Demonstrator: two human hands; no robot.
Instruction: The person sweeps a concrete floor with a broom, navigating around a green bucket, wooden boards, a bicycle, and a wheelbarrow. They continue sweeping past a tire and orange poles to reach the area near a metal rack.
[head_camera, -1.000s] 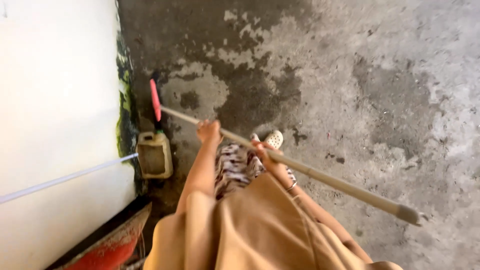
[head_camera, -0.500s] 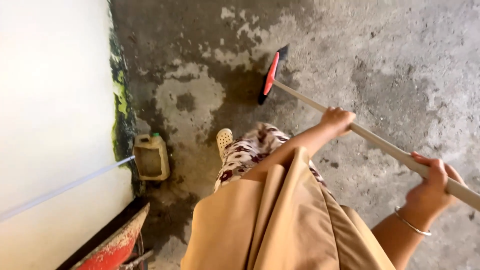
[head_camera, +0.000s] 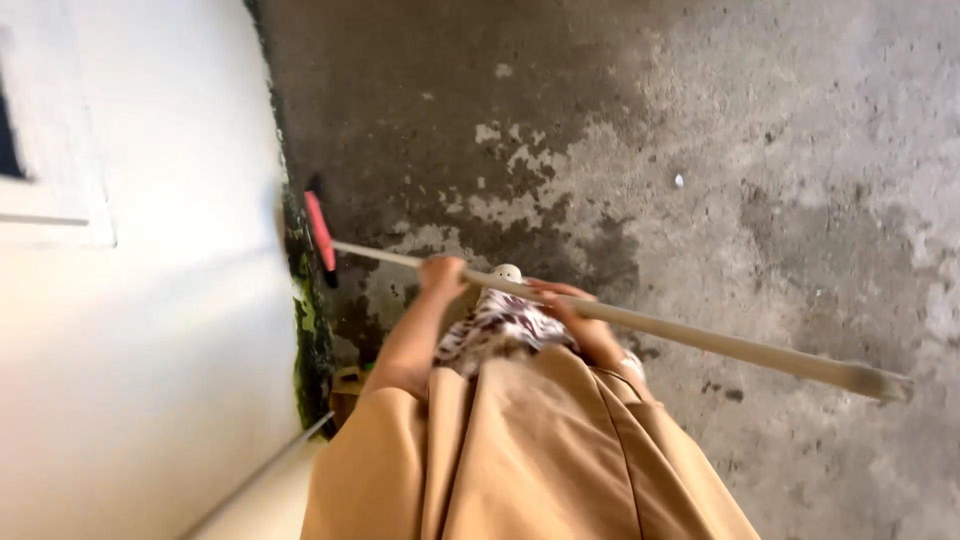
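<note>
Your left hand and right hand each wrap the long pale wooden broom handle; its red-backed head sits at the mossy wall foot on the damp grey concrete floor, mid-sweep; next stroke likely needs a firm pull away from the wall.

One package shows: a pale, boxy jug, mostly hidden, on the floor against the foot of the wall, under the person's arm. No labels, signs, screens
</note>
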